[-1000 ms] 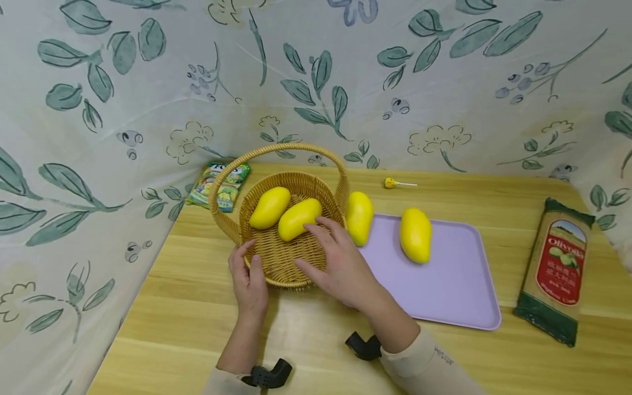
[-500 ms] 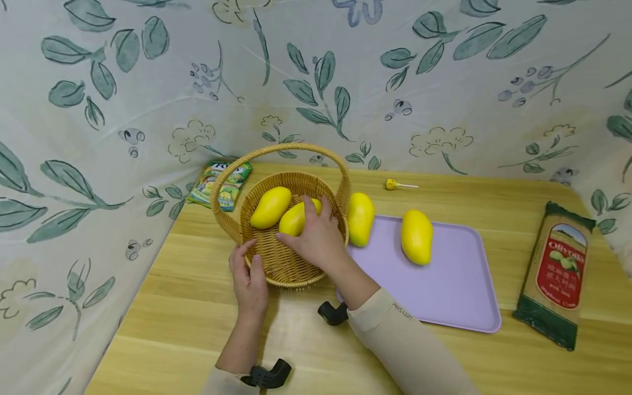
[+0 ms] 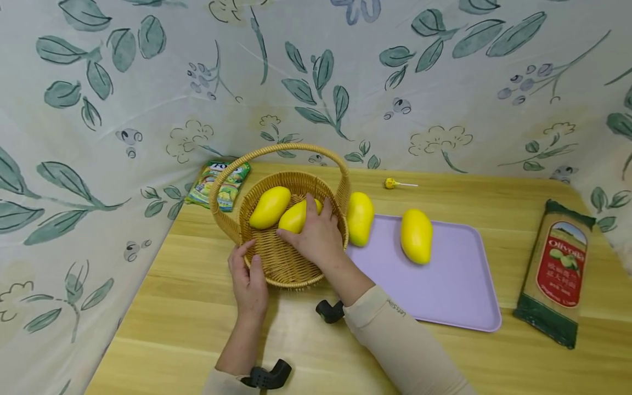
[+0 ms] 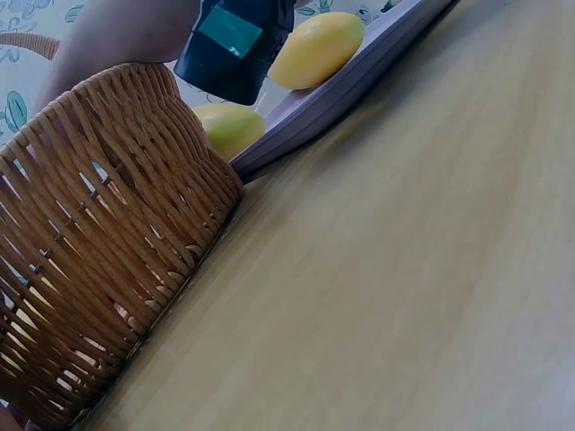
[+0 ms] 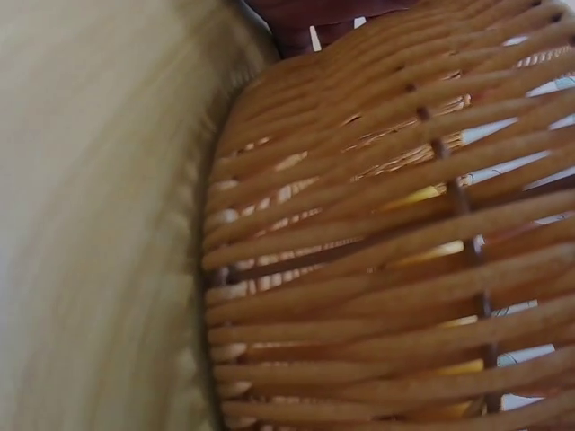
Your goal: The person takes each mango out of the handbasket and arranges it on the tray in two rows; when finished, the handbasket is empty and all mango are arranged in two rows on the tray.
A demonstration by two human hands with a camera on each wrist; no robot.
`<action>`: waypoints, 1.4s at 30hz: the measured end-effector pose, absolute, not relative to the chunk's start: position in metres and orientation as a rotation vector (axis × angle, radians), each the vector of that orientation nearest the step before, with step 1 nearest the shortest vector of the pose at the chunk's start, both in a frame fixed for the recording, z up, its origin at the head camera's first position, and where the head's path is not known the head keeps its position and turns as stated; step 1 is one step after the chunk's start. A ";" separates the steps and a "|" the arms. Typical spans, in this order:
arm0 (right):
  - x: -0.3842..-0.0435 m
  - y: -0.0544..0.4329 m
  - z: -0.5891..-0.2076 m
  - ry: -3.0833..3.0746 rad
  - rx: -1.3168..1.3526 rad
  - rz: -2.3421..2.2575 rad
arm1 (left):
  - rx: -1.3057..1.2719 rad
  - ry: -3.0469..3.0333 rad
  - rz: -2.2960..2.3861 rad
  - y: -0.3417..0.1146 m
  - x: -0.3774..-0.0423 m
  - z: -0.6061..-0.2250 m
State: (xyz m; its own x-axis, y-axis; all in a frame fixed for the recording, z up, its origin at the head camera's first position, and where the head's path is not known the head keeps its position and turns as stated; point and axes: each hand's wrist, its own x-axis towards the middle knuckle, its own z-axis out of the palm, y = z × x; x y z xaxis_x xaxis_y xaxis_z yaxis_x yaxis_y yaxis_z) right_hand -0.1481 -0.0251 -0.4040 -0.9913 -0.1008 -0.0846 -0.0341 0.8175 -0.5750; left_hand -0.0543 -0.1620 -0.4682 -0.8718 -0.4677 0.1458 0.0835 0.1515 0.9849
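A round wicker basket [image 3: 276, 263] with a tall arched handle stands on the wooden table, two yellow mangoes inside. My right hand [image 3: 318, 236] reaches in over the near rim and grips the right-hand mango [image 3: 292, 219], fingers across its far side and thumb at its near end. The other mango [image 3: 270, 207] lies beside it, to the left. At the basket's front left, my left hand [image 3: 248, 280] holds the rim with its fingers and thumb. Woven basket wall [image 4: 117, 206] fills the left of the left wrist view and most of the right wrist view [image 5: 377, 269].
Right of the basket lies a lilac tray [image 3: 444, 291] with a mango [image 3: 416, 236] on it. Another mango [image 3: 361, 218] sits between basket and tray. A lollipop [image 3: 390, 183], a green snack packet [image 3: 222, 186] and an Olivoilà pasta packet [image 3: 558, 269] lie around them.
My right hand has moved left and further into the basket, from the mango's right end to a grip over it. My left hand has stayed at the rim.
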 end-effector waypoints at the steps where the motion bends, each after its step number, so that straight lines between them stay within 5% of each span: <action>1: -0.148 -0.025 -0.404 2.888 -0.109 -0.908 | 0.367 -2.018 -1.768 -0.162 -0.054 -0.468; 42: -0.149 -0.028 -0.408 2.850 -0.241 -0.882 | 0.329 -1.993 -1.756 -0.163 -0.055 -0.468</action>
State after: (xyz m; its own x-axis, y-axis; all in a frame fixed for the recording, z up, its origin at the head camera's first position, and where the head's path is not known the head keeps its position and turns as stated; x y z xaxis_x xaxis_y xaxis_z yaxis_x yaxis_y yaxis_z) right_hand -0.1491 -0.0284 -0.4081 -0.9761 -0.1959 -0.0941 -0.1085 0.8145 -0.5700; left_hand -0.0553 -0.1627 -0.4684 -0.8653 -0.4673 0.1814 0.1211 0.1562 0.9803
